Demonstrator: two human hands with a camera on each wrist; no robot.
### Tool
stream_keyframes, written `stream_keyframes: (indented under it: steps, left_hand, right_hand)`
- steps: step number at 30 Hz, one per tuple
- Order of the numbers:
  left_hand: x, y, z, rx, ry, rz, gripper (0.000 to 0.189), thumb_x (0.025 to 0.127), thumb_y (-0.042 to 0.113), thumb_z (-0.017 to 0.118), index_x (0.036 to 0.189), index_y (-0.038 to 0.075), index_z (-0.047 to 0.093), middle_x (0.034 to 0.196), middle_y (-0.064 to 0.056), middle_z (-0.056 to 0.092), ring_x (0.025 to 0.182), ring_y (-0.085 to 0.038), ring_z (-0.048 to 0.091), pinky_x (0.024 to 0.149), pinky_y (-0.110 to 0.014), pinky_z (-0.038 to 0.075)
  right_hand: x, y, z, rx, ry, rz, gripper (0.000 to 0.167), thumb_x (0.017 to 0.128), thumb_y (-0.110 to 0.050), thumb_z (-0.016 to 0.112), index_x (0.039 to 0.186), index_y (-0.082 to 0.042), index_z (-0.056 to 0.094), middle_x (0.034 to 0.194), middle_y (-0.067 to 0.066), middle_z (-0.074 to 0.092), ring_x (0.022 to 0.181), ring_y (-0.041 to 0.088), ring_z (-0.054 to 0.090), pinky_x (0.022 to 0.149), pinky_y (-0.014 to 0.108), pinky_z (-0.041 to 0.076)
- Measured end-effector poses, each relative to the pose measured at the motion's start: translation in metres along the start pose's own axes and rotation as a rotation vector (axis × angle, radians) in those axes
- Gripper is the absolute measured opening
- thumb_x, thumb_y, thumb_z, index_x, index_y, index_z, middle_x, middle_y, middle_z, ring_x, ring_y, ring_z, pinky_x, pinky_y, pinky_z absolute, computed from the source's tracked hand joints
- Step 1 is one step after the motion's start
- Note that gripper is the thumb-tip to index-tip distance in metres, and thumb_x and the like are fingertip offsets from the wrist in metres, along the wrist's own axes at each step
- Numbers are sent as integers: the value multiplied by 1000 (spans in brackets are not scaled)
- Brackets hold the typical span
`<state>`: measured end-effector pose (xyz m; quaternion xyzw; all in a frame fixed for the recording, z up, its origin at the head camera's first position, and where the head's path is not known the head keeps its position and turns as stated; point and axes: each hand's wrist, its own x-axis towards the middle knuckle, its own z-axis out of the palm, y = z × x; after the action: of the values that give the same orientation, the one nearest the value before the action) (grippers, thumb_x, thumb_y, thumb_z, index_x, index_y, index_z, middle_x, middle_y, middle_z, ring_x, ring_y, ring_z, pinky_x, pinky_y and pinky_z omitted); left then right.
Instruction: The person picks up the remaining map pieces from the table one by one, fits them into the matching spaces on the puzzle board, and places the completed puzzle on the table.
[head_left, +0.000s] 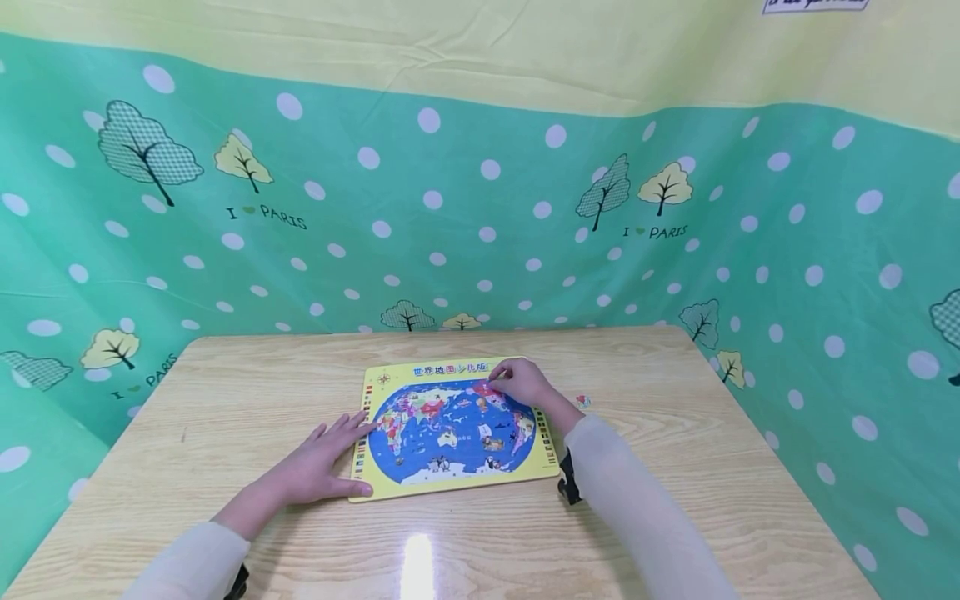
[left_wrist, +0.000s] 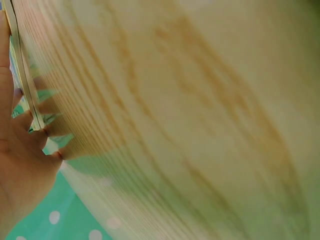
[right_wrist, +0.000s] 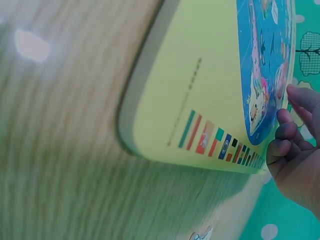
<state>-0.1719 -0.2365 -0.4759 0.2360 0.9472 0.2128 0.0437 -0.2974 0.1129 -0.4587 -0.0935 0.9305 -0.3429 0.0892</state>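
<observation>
Sitting: a world map puzzle board (head_left: 453, 429) flat in the middle of the wooden worktop (head_left: 225, 400), yellow frame, blue oval map.
Left hand: left hand (head_left: 318, 467) lies flat, fingers (head_left: 352, 425) spread and straight, pressing the board's left edge, thumb along its front corner.
Right hand: right hand (head_left: 525, 383) over the board's upper right, fingers curled, pinching a small piece (head_left: 491, 385) at the map.
Loose bit: another small puzzle piece (head_left: 582, 401) on the worktop just right of the board.
Backdrop: green polka-dot cloth (head_left: 480, 217) with trees.
</observation>
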Motion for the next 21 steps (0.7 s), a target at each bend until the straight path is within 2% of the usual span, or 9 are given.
stream_keyframes:
  steps: [7, 21]
  left_hand:
    - [0, -2, 1, -1, -3, -1, 99, 68, 70, 63, 144, 14, 37, 153, -16, 26, 140, -43, 21, 111, -65, 11]
    - [0, 0, 0, -3, -2, -2, 99, 68, 70, 63, 144, 13, 37, 153, -17, 26, 140, -44, 21, 111, -65, 11]
  right_hand:
    - [-2, -4, 0, -5, -19, -24, 16, 88, -26, 65, 99, -16, 71, 80, 2, 59, 66, 14, 50, 57, 23, 41]
    - [-3, -5, 1, -11, -44, -23, 16, 89, -24, 63, 100, -15, 70, 83, 1, 61, 66, 13, 52, 56, 23, 43]
